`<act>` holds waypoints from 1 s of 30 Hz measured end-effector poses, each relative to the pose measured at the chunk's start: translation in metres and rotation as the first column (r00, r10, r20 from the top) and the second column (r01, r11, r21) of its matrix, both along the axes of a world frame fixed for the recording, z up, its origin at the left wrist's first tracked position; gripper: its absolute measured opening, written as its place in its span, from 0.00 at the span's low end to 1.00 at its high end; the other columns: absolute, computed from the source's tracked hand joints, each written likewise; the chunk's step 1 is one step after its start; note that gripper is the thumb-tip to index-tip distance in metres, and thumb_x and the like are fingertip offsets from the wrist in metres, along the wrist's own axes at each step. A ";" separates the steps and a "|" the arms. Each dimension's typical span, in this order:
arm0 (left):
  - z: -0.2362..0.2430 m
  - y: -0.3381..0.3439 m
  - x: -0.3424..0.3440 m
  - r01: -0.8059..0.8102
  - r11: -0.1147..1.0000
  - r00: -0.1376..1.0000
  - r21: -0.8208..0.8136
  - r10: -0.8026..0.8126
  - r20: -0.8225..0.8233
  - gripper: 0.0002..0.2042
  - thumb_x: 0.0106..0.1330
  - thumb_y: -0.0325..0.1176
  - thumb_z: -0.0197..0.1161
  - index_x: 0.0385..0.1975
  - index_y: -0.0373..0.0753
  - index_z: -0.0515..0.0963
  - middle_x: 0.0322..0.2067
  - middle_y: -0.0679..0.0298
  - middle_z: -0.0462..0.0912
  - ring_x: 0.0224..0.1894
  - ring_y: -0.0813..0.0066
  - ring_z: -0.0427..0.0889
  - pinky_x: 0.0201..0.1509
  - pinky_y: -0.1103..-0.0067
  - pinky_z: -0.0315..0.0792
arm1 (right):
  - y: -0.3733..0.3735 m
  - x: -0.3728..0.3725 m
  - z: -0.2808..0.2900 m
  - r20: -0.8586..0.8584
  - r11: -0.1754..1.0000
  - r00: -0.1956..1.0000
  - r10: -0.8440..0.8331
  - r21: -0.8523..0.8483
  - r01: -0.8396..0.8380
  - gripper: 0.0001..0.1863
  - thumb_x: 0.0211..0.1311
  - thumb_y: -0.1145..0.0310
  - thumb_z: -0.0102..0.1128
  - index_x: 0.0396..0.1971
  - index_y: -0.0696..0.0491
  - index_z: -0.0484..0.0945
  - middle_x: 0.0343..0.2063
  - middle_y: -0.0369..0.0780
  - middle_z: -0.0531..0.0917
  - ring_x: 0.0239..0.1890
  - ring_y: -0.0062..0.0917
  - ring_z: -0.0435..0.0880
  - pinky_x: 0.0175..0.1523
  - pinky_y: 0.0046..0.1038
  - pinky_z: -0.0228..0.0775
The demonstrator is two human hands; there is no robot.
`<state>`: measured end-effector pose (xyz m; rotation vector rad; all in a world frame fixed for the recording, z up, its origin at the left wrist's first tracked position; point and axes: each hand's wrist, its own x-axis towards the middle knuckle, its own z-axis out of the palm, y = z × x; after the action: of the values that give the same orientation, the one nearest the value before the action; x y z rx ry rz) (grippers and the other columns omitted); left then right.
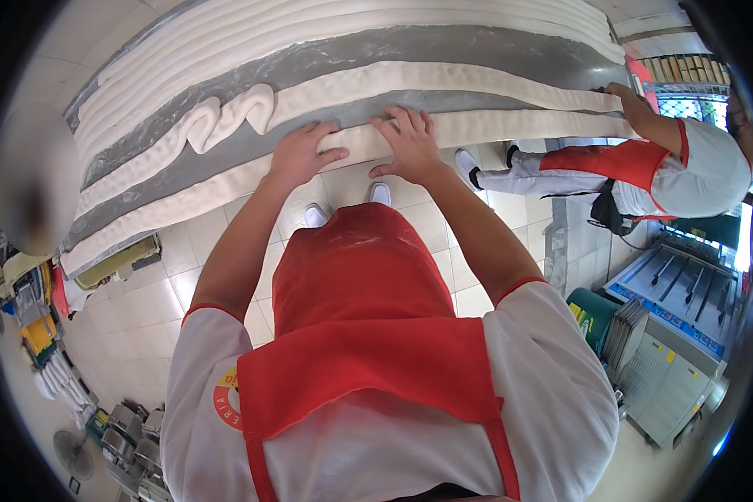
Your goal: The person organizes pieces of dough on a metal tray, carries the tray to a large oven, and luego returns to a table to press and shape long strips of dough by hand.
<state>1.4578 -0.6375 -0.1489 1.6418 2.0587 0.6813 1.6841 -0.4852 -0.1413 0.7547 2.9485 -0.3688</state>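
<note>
A long pale strip of dough (519,125) runs along the near edge of a grey metal table (343,105). My left hand (304,156) lies on this strip, its thumb apart from the outstretched fingers. A short way to the right, my right hand (407,145) touches the same strip with spread fingers. Neither hand is wrapped around the dough. Just beyond my hands, a second dough strip (376,79) lies parallel, with loops folded up in its left part.
Several dough strips (326,25) lie side by side at the table's far side. At the right end, a co-worker in a red apron (602,161) reaches an arm to the second strip. A machine with a blue-edged top (673,280) stands at right; stacked goods (38,326) are at left.
</note>
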 end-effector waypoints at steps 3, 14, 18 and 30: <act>-0.008 -0.004 0.000 -0.038 0.997 0.998 -0.062 0.034 -0.051 0.29 0.63 0.57 0.75 0.54 0.40 0.82 0.49 0.52 0.86 0.50 0.50 0.86 0.52 0.61 0.79 | -0.024 0.005 -0.002 -0.122 0.981 0.976 -0.183 0.038 0.189 0.72 0.37 0.33 0.83 0.82 0.42 0.53 0.81 0.45 0.53 0.83 0.48 0.48 0.82 0.58 0.40; -0.011 -0.037 -0.037 -0.055 0.992 0.964 -0.111 0.024 -0.266 0.39 0.59 0.71 0.69 0.44 0.32 0.84 0.50 0.46 0.85 0.56 0.48 0.83 0.62 0.60 0.76 | -0.069 -0.022 0.006 0.235 0.982 0.953 -0.190 0.058 0.181 0.78 0.40 0.47 0.88 0.84 0.51 0.38 0.84 0.48 0.41 0.85 0.49 0.40 0.85 0.53 0.38; -0.005 -0.053 -0.054 -0.024 0.995 0.982 -0.102 0.004 -0.191 0.39 0.57 0.71 0.70 0.43 0.32 0.84 0.47 0.46 0.86 0.55 0.49 0.83 0.59 0.60 0.77 | -0.073 -0.037 0.013 0.263 0.984 0.949 -0.174 0.019 0.175 0.80 0.39 0.47 0.88 0.84 0.52 0.35 0.84 0.49 0.39 0.85 0.49 0.39 0.85 0.55 0.39; 0.013 -0.078 -0.068 -0.173 0.958 0.982 -0.230 0.151 -0.111 0.37 0.56 0.68 0.74 0.43 0.34 0.81 0.45 0.47 0.86 0.50 0.47 0.86 0.51 0.58 0.79 | -0.122 -0.073 0.019 0.341 0.997 0.937 -0.077 0.011 0.077 0.76 0.45 0.46 0.83 0.83 0.55 0.36 0.84 0.50 0.40 0.85 0.48 0.41 0.85 0.53 0.38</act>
<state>1.3899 -0.7151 -0.1361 1.4045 2.2609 0.3955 1.6106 -0.6075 -0.1226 0.8400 2.5988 -0.2185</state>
